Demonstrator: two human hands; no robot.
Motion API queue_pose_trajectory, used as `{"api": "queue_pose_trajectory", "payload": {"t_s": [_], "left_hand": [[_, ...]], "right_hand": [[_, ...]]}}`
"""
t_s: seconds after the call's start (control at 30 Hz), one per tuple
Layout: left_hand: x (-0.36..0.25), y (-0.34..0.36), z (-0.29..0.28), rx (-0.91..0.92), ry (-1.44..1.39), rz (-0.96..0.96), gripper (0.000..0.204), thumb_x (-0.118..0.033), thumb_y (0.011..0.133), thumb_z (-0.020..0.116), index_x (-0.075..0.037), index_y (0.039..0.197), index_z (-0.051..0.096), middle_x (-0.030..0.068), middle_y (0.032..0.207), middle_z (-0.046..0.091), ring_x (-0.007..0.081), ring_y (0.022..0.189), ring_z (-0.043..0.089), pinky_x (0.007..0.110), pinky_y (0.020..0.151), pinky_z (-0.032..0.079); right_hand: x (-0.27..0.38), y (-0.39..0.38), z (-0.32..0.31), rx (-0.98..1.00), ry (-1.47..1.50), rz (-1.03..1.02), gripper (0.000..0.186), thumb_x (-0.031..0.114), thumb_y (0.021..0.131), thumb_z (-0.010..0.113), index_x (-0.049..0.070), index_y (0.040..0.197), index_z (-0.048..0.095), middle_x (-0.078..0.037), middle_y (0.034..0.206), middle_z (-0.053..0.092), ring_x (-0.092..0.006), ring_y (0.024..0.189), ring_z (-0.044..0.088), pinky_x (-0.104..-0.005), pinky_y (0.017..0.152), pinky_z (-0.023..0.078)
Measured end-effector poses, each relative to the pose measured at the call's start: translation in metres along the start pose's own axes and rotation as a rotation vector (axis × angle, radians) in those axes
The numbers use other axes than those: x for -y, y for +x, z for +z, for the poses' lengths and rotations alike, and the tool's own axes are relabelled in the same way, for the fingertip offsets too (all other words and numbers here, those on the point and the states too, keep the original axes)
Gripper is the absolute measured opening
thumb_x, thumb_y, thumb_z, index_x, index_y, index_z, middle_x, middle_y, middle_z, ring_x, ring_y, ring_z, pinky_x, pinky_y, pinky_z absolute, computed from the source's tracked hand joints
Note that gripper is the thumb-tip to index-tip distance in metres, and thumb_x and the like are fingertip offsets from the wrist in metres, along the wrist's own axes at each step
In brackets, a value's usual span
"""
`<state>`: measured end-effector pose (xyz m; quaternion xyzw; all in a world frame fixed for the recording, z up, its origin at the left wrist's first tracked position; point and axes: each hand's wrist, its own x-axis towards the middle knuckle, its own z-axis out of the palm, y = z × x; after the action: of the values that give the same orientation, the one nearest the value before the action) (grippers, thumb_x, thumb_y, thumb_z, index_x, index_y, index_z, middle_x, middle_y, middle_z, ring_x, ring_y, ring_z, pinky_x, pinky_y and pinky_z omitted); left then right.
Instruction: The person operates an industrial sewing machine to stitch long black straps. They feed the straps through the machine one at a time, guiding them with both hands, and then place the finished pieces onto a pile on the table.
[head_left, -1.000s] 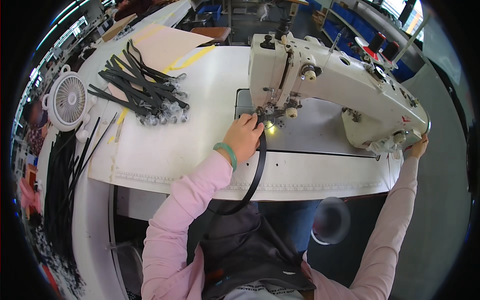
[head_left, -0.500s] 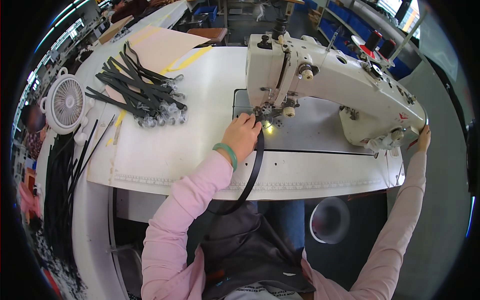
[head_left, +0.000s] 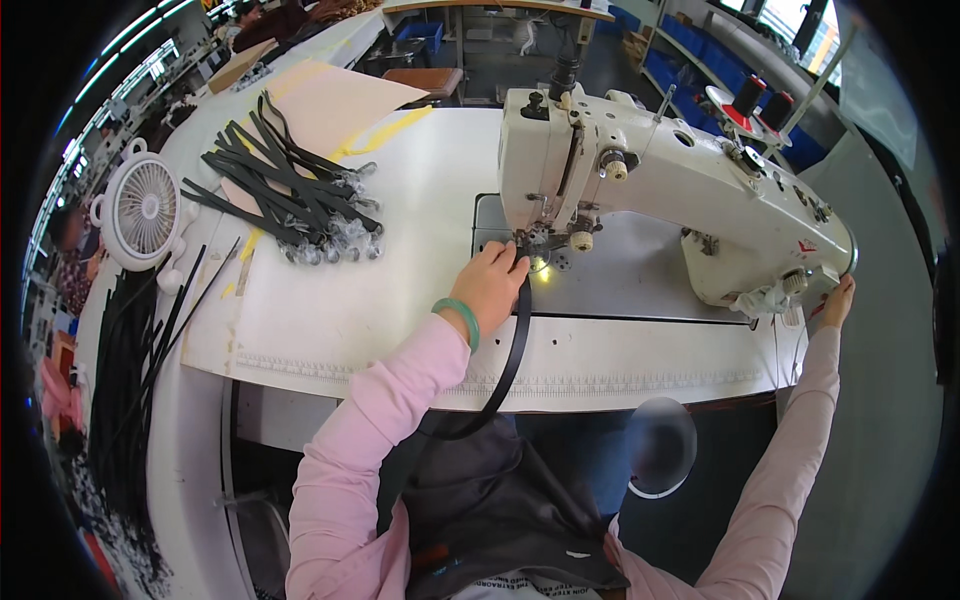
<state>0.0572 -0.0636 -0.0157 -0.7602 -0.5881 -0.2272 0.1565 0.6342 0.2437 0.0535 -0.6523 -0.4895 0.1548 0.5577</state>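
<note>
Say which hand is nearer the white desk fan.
Left: the left hand is on the black strap, right of the white desk fan; the right hand is farther right, beside the sewing machine.

A white fan point(head_left: 147, 206) stands at left, a brown-topped stool point(head_left: 424, 80) farther back.

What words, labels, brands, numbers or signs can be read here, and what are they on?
I won't copy wording or numbers, but marks stand here:
Pale cloth at the bottom edge: dark printed lettering, partly readable.
White table: ruler-like scale along its front; figures too small to read.
Sewing machine: small red mark, too small to make out.
</note>
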Motion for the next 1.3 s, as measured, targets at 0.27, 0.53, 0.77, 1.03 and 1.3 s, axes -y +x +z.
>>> {"api": "queue_pose_trajectory", "payload": {"t_s": [0.27,0.53,0.77,1.03,1.3], "left_hand": [[-0.005,0.004,-0.008,0.049,0.019,0.075,0.036,-0.003,0.065,0.06,0.002,0.1,0.059,0.0198,0.107,0.055,0.0289,0.097,0.049,0.033,0.087,0.042],[-0.003,0.008,-0.001,0.03,0.015,0.09,0.033,-0.005,0.065,0.059,0.002,0.097,0.06,0.0167,0.103,0.057,0.0258,0.094,0.049,0.032,0.083,0.043],[-0.005,0.012,-0.003,-0.011,-0.007,0.093,0.03,-0.005,0.065,0.06,0.001,0.094,0.06,0.0138,0.1,0.059,0.0239,0.092,0.05,0.03,0.083,0.044],[-0.001,0.004,-0.007,0.017,0.051,0.061,0.032,-0.005,0.064,0.061,0.001,0.095,0.06,0.0135,0.1,0.059,0.0242,0.094,0.05,0.028,0.086,0.042],[-0.001,0.013,-0.001,0.006,-0.008,0.058,0.036,-0.004,0.06,0.064,0.001,0.096,0.06,0.0139,0.1,0.058,0.025,0.093,0.05,0.029,0.084,0.043]], "right_hand": [[0.05,0.097,-0.029,0.186,-0.526,-0.348,0.053,0.046,0.092,0.034,0.001,0.111,0.055,-0.02,0.104,0.059,-0.0327,0.097,0.056,-0.0372,0.082,0.043],[-0.054,0.007,-0.026,0.044,0.039,-0.13,0.051,0.043,0.093,0.039,0.002,0.122,0.046,-0.009,0.117,0.053,-0.0177,0.106,0.049,-0.0297,0.091,0.037],[0.05,0.059,-0.032,-0.057,-0.263,-0.533,0.05,0.037,0.092,0.04,0.0,0.125,0.047,-0.015,0.126,0.049,-0.0259,0.116,0.046,-0.0301,0.096,0.035],[0.06,0.063,0.0,0.113,-0.305,-0.362,0.047,0.035,0.091,0.04,0.002,0.123,0.049,-0.015,0.122,0.053,-0.0274,0.115,0.048,-0.0317,0.097,0.034],[0.036,0.122,-0.038,0.218,-0.253,-0.127,0.055,0.043,0.092,0.036,0.003,0.129,0.041,-0.017,0.127,0.047,-0.0297,0.118,0.045,-0.0335,0.099,0.033]]}}
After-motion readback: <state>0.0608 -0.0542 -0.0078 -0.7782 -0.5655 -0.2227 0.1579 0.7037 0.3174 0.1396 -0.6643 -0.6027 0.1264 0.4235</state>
